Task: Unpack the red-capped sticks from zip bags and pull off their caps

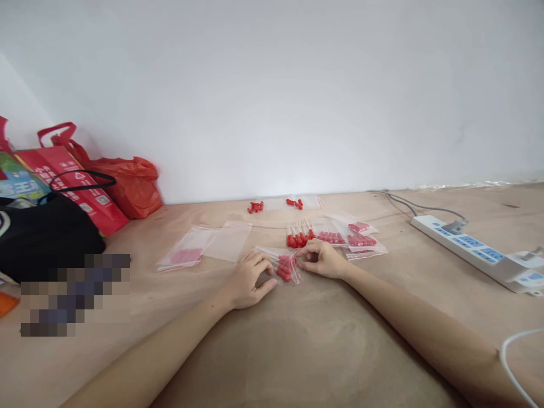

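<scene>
A small clear zip bag [272, 254] with several red, rounded-end pieces [284, 268] inside lies flat between my hands. My left hand [250, 279] rests at the bag's left side, fingertips on the plastic and thumb spread apart from them. At the bag's right edge, my right hand [323, 259] has its thumb and index finger closed on the plastic. Just behind it lie several red-headed pieces with pale sticks [300, 238]. Filled zip bags [361, 240] with red pieces overlap to the right of these.
Flat zip bags [229, 241] lie left of my hands. Loose red pieces [255, 207] sit near the wall. A white power strip [463, 243] with plugs stands at right. Red bags [131, 184] and a black bag [46, 238] crowd the left. A white cable [505, 348] crosses my right forearm.
</scene>
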A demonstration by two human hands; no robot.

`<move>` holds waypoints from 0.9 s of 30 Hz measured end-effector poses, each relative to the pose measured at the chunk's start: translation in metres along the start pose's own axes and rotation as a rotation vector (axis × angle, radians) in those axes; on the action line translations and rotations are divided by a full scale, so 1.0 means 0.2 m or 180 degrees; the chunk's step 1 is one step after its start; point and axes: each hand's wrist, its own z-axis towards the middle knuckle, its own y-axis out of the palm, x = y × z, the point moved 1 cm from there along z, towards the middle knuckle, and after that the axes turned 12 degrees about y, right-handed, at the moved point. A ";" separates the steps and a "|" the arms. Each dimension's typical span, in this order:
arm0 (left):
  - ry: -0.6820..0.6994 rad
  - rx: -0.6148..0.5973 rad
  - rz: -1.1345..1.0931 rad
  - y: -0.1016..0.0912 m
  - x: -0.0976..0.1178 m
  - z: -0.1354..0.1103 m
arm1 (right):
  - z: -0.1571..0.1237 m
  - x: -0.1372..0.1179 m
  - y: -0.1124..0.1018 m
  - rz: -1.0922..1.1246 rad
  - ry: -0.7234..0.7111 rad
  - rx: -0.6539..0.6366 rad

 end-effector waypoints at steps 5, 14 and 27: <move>0.0221 -0.0010 -0.0043 0.00 0.03 -0.01 | 0.00 -0.02 0.00 0.0110 0.0017 -0.0261; -0.0111 0.0170 -0.0456 0.03 0.00 -0.02 | -0.01 -0.08 -0.02 0.0310 -0.0172 -0.0984; -0.0456 0.0125 -0.0345 0.03 -0.01 -0.02 | -0.01 -0.18 0.02 -0.0558 -0.0396 -0.0742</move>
